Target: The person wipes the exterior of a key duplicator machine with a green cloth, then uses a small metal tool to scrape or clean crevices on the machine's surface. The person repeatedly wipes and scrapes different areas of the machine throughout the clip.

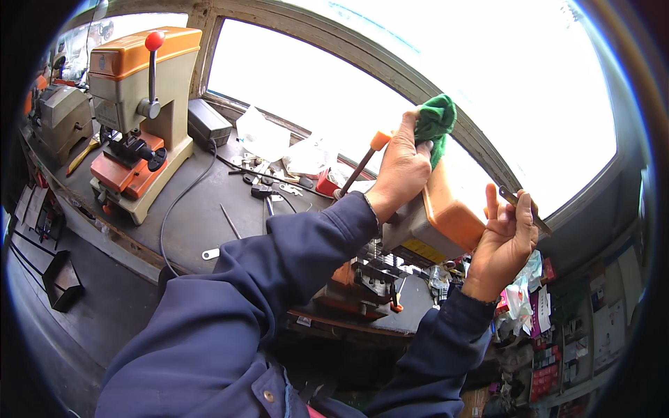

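Note:
My left hand [402, 166] is raised in front of the window, its fingers closed on a bunched green cloth [435, 120]. Lower down to the right, my right hand [500, 247] pinches a small flat metal piece [514, 198] between its fingertips; its exact kind is hard to make out. Both hands are around an orange-topped key cutting machine [453, 216], partly hidden by my left arm. A lever with an orange knob [380, 141] stands just left of my left hand.
A second key cutting machine [139, 66] with a red-balled lever [155, 40] stands at the left on the dark workbench [188, 233]. Between the machines lie a grey power box [209, 123], a cable, loose keys and white bags [263, 134]. Packed shelves [550, 369] line the right.

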Demonstrator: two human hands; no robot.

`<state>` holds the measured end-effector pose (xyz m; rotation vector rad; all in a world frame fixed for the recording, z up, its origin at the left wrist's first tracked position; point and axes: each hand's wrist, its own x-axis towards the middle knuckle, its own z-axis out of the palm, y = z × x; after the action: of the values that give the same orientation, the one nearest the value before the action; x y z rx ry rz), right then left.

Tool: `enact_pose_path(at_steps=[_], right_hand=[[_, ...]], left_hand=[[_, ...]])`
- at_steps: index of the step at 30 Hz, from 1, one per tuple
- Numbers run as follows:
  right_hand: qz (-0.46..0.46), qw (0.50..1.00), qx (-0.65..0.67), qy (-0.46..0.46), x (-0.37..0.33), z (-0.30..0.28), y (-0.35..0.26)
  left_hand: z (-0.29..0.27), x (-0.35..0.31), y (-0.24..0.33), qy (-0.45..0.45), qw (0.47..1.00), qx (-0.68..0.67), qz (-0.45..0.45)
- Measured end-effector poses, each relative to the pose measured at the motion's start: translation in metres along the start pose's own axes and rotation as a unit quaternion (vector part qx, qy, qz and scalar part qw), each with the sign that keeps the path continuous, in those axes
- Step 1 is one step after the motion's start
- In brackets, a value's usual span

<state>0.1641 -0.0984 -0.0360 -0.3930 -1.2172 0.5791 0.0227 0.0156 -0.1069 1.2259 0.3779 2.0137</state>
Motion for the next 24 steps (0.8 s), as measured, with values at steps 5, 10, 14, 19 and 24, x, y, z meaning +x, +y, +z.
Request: enact_pose_path(at_steps=[5,10,14,19,24], right_hand=[[0.002,1.0,0.004,-0.003,0.001,0.0,-0.001],[0.013,1.0,0.003,-0.026,0.0,0.002,-0.003],[0.025,0.999,-0.032,-0.007,0.002,0.004,-0.003],[0.072,0.992,-0.083,-0.068,0.006,0.007,-0.011],[0.081,0.957,-0.244,-0.131,-0.001,0.025,-0.025]], left_hand=[[0.0,-0.025,0.034,-0.028,0.996,0.061,0.051],[-0.008,-0.061,0.064,-0.069,0.997,-0.027,0.029],[-0.018,-0.098,0.089,-0.101,0.985,-0.138,0.034],[-0.037,-0.138,0.112,-0.2,0.973,-0.066,0.093],[-0.055,-0.15,0.111,-0.281,0.955,-0.036,0.086]])
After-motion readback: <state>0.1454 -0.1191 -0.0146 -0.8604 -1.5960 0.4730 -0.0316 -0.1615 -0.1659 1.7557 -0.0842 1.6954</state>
